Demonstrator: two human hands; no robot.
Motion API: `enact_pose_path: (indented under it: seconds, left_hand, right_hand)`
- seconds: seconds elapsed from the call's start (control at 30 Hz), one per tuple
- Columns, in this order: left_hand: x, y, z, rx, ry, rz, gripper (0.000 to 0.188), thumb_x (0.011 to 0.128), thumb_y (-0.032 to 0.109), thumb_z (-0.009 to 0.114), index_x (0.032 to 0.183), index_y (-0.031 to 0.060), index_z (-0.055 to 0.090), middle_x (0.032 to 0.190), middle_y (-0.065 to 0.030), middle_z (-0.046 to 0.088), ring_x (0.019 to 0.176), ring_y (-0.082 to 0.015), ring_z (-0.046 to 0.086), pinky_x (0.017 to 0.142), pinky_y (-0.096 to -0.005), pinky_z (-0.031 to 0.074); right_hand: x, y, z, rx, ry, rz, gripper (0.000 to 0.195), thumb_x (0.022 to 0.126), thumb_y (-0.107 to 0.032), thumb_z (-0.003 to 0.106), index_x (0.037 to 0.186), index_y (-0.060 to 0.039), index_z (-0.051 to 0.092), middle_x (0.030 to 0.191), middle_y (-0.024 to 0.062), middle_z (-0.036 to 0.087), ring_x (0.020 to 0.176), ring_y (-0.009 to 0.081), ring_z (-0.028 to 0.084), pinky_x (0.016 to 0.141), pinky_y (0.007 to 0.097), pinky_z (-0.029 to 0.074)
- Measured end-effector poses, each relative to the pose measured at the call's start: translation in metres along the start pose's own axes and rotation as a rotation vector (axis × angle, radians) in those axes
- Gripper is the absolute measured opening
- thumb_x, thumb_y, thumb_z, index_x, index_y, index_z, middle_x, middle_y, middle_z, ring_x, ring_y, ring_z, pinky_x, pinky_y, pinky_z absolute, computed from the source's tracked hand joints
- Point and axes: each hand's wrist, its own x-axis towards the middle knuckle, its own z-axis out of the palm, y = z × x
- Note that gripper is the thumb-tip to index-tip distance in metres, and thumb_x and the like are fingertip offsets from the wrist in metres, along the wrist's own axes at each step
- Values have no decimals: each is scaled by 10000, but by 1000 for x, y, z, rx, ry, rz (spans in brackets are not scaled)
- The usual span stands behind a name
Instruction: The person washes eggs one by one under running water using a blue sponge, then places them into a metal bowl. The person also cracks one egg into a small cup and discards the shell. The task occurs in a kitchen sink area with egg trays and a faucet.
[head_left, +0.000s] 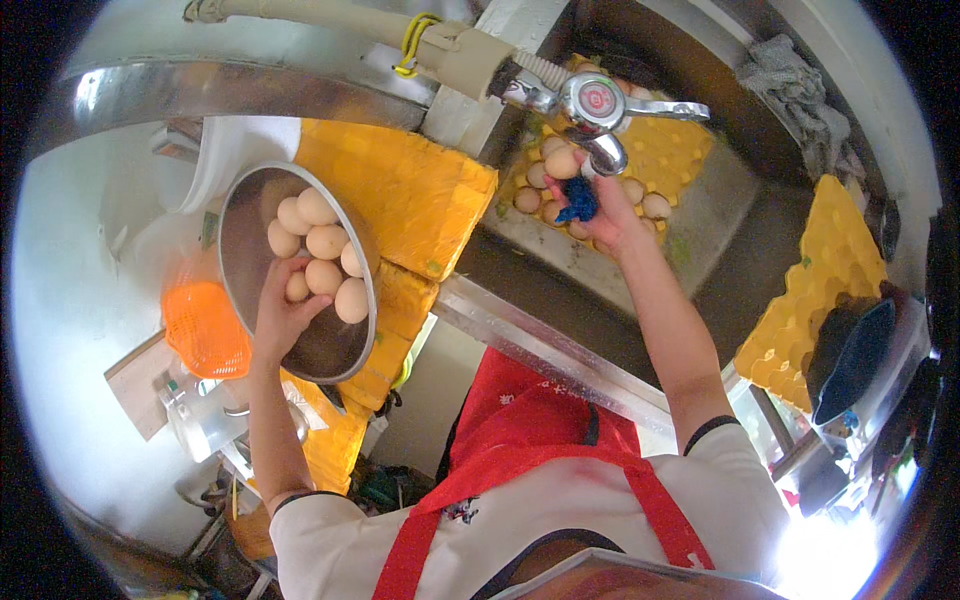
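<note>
My left hand (285, 311) reaches into a round metal bowl (315, 360) with its fingers curled around a brown egg (297, 286). Several more eggs (326, 242) lie together in that bowl. Over the sink, my right hand (611, 214) holds a dark blue scrubbing cloth or pad (577, 199). A light brown egg (562, 162) sits at the fingertips of this hand, just left of the tap spout (607, 154). Beneath it is a yellow egg tray (667, 150) with several eggs (655, 205) on it. Fingers and tap partly cover those eggs.
The chrome tap (596, 97) with its lever juts over the metal sink (540, 300). Yellow covering sheets (405, 195) lie under the bowl. An orange plastic basket (206, 330) is at the left. Another yellow egg tray (810, 300) leans at the right, below a grey rag (799, 97).
</note>
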Motion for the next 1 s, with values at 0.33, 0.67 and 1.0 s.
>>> enact_pose_path:
  seconds: [0.33,0.67,1.0]
  left_hand:
    - [-6,16,-2,-74,0,-138,642,692,67,753,1252,44,440,1153,-98,463,1076,-224,490,907,-317,426]
    - [-23,49,0,369,186,-31,642,737,109,717,1299,50,413,1304,-134,426,1177,-256,445,931,-352,418]
    - [20,189,154,-1053,-88,89,515,932,220,478,1368,13,300,1380,-179,355,1280,-300,359,1051,-424,306]
  right_hand:
    - [-11,-1,-1,-56,134,-84,429,895,-381,539,1145,-33,516,903,138,622,689,178,612,578,261,521]
    - [-31,-2,4,-338,294,-276,347,890,-331,558,1051,-31,498,813,86,584,689,161,609,522,249,496]
    - [-55,-18,27,-726,259,-268,293,864,-305,570,1041,-76,519,731,29,535,611,73,524,461,209,395]
